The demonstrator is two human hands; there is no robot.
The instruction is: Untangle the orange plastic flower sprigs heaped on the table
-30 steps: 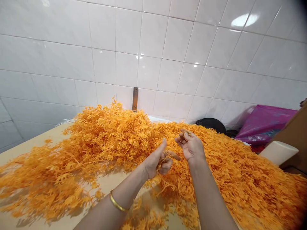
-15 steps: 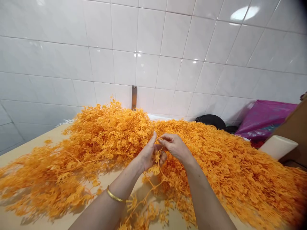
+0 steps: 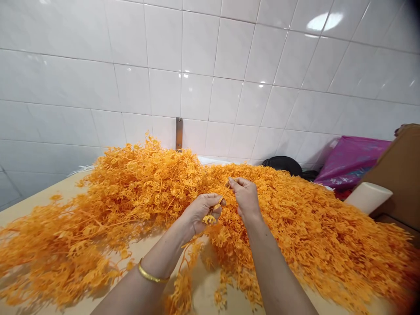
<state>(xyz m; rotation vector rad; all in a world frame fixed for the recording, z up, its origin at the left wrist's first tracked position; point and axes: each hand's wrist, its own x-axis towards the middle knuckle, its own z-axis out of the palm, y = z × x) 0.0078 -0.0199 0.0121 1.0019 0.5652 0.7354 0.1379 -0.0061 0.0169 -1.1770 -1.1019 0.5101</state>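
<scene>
A large heap of tangled orange plastic sprigs (image 3: 275, 218) covers most of the pale wooden table top (image 3: 203, 291). My left hand (image 3: 201, 213) is curled around a small orange sprig (image 3: 209, 219), which hangs below my fingers. My right hand (image 3: 246, 197) pinches a thin orange stem (image 3: 225, 192) between its fingertips, just above the heap. The stem appears to run towards the sprig in my left hand, though my fingers hide the join. A gold bangle (image 3: 152, 274) circles my left wrist.
White tiles (image 3: 197, 52) cover the wall behind the table, with a metal bracket (image 3: 179, 133) fixed low on it. At right are a black object (image 3: 282, 165), a magenta plastic bag (image 3: 351, 162), a white cylinder (image 3: 369, 197) and a brown cardboard sheet (image 3: 397, 175).
My hands have drawn closer to the far side of the heap, and my right hand now pinches higher. A sprig shows below my left fingers. The view has shifted slightly.
</scene>
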